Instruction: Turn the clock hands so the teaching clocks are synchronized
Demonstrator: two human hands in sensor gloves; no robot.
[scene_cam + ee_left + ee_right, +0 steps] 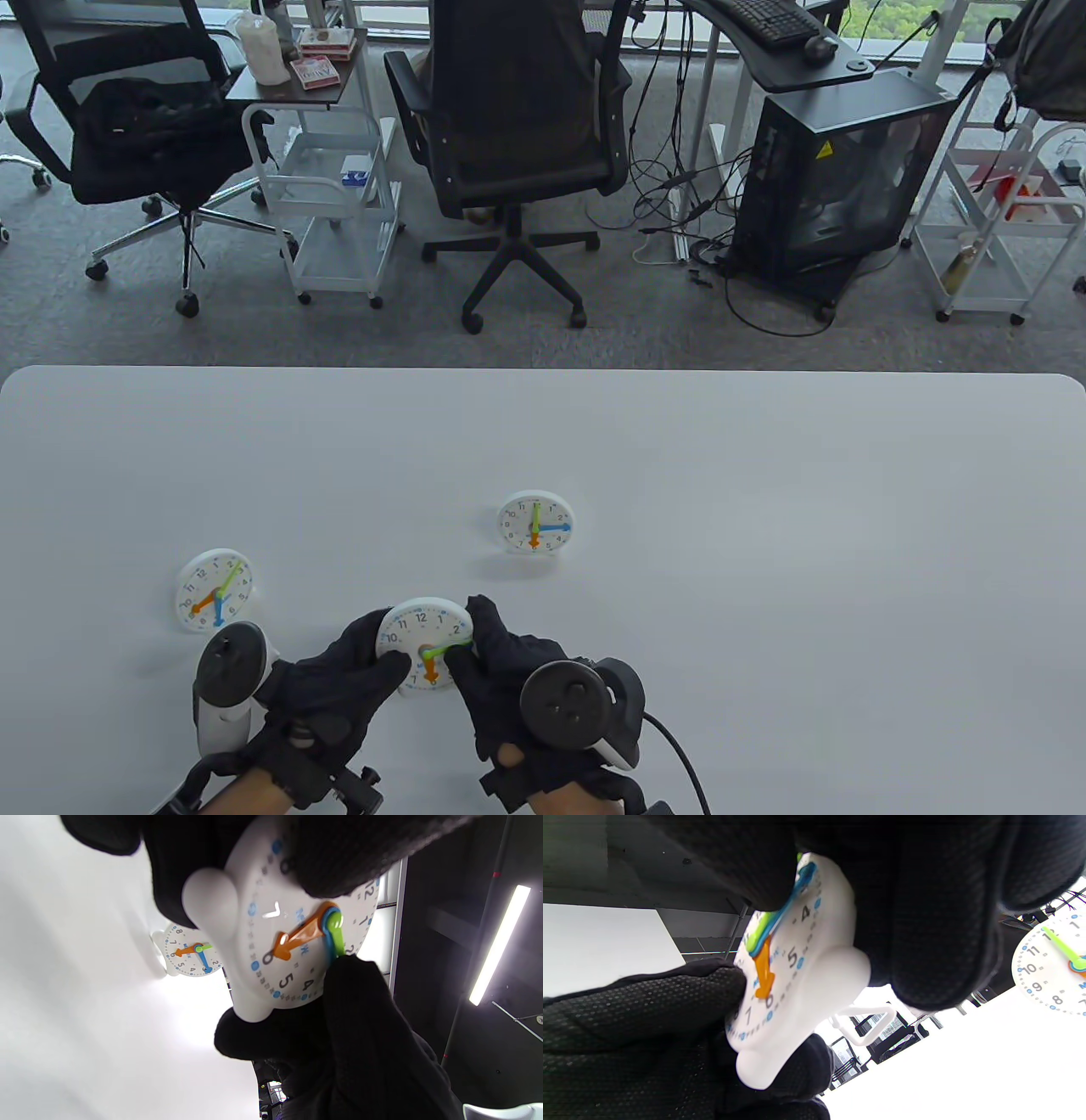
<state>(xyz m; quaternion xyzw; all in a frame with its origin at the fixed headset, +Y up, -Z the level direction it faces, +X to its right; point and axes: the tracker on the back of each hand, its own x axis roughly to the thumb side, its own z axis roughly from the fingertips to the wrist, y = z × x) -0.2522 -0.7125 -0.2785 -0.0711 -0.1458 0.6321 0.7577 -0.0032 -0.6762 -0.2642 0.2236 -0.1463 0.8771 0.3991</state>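
Hands: you have two at work, both in black gloves at the near edge of the bench (764,475), each with a tracker strapped on its back.
Left hand (335,679): your fingers curl around the left rim of the near clock (416,632), with the thumb lying over the lower left of its face.
Right hand (501,671): you hold the clock's right rim, and a fingertip (462,658) presses on the outer end of its green hand (441,651), near the 3.
Near clock: it sits between your two hands; its orange hand (430,669) points down at the 6, and a blue hand (793,895) lies close under the green one.
Clocks: you have three white ones in all on the bench, each with three coloured hands.
Left clock (215,590): it stands apart, just beyond your left hand; green points up to the right, orange down to the left, blue down.
Far clock (535,521): it stands well back, past your right hand; green points at 12, blue at 3, orange at 6.
Beyond the bench: you can count two black office chairs (517,110) and three white carts on the carpet.
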